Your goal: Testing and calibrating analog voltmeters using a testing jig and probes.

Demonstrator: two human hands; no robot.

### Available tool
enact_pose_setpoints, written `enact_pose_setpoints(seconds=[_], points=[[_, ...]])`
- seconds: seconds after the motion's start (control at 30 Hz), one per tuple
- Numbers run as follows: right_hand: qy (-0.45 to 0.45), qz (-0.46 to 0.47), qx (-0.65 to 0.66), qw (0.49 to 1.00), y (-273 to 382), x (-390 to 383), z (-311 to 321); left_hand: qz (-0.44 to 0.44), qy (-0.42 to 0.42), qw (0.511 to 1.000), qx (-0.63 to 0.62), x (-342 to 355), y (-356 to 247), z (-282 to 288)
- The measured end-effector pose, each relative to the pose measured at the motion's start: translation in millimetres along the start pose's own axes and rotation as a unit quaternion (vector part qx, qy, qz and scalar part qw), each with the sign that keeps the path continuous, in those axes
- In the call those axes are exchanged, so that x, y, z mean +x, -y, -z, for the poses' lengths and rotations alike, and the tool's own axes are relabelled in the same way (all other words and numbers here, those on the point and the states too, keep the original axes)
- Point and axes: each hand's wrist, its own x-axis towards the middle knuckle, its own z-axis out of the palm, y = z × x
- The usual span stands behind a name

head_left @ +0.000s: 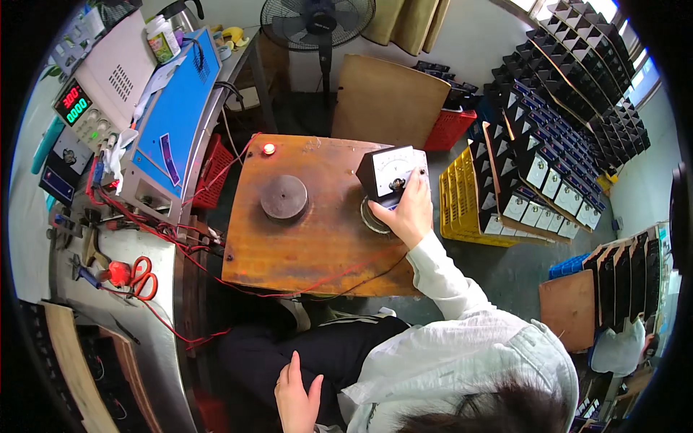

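My right hand (pixel 410 209) grips a black-cased analog meter (pixel 393 167) with a white dial face by its lower right side, thumb near its bottom edge. The meter tilts above the right part of a worn wooden table (pixel 325 252). Just under it and partly hidden by my hand is a round piece with a metallic rim (pixel 373 219). A thick dark disc (pixel 284 198) lies on the left half of the tabletop. A small glowing red lamp (pixel 269 149) sits near the far left corner. Over my lap, my left hand (pixel 297 397) holds nothing, its fingers apart.
At left, a metal bench carries a power supply (pixel 90 108), a blue instrument box (pixel 177 115) and red-handled scissors (pixel 144 278). Red wires (pixel 216 278) run from it along the table's front. Yellow crates (pixel 462 195) and stacked meters (pixel 534 173) stand right; a fan (pixel 317 25) stands behind.
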Motion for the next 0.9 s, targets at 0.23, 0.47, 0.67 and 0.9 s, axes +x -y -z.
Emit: enact_pose_setpoints(seconds=[0.23, 0.47, 0.67, 0.9], points=[[0.014, 0.021, 0.016, 1.0, -8.5, 3.1, 5.4, 0.0, 0.0, 1.0, -0.007, 0.7, 8.7, -11.2], [0.079, 0.016, 0.018, 0.997, -0.8, 10.5, 4.4, 0.021, -0.006, 1.0, -0.022, -1.4, 16.0, -10.1], [0.033, 0.071, 0.002, 0.997, -30.5, 13.3, -12.2, 0.03, -0.092, 0.995, 0.002, -13.7, 24.1, -7.8], [-0.012, 0.037, 0.03, 0.999, -19.8, 5.1, -17.1, 0.017, -0.273, 0.961, -0.031, -49.7, 37.1, -6.5]])
